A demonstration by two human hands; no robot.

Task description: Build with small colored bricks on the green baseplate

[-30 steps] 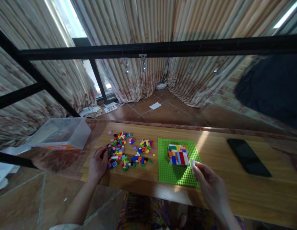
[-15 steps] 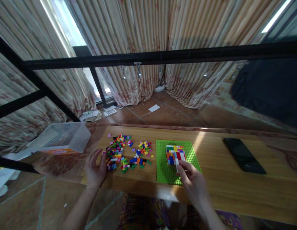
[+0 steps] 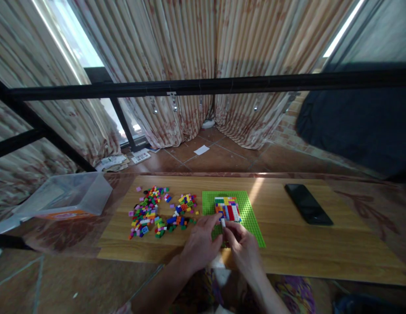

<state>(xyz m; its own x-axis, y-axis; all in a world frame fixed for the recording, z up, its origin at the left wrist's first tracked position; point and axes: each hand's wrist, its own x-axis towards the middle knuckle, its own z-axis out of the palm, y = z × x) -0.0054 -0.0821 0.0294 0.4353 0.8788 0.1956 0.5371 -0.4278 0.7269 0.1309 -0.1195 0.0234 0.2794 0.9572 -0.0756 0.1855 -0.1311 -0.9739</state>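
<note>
A green baseplate [image 3: 252, 220] lies on the wooden table [image 3: 288, 244], with a block of many-coloured small bricks [image 3: 226, 208] built on it. My right hand [image 3: 244, 248] pinches a small white brick [image 3: 223, 223] at the near edge of that block. My left hand [image 3: 200, 244] is beside it, its fingers curled and touching the same spot over the plate's near left part. To the left, a loose heap of coloured bricks [image 3: 157, 211] is spread over the table.
A black phone [image 3: 308, 209] lies on the table to the right. A clear plastic box [image 3: 63, 196] stands at the table's left end. A black metal bar [image 3: 203, 85] crosses in front of striped curtains. A dark cloth [image 3: 360, 122] hangs at the right.
My left hand left the loose heap and moved right to join my right hand at the baseplate. My right hand brought the white brick to the built block's near edge. The view shifted right.
</note>
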